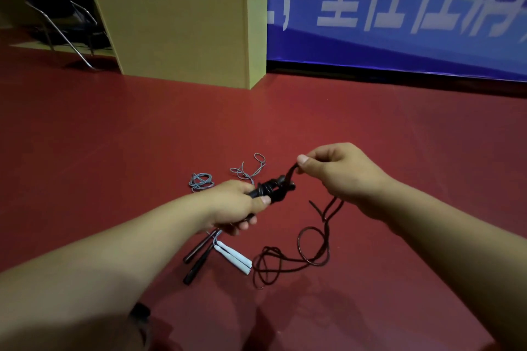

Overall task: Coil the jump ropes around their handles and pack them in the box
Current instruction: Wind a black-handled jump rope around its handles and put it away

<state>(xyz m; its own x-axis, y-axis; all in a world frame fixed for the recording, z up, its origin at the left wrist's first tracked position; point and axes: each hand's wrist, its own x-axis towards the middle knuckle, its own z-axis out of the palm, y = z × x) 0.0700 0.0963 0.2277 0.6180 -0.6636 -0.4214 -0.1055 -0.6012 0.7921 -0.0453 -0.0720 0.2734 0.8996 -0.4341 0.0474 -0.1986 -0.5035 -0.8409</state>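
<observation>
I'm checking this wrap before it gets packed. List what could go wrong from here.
1. The left hand grips the black handles below only a few turns; they may slip off.
2. The loose black rope lies looped on the floor and could knot as the right hand pulls.

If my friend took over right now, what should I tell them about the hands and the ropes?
Left hand grips black handles, a few turns already wound on.
Right hand pinches the dark rope; the rest lies loose on the red floor.
White handles, black floor handles and grey rope lie uncoiled.
Left: finish winding, coil the others, pack them.
</observation>
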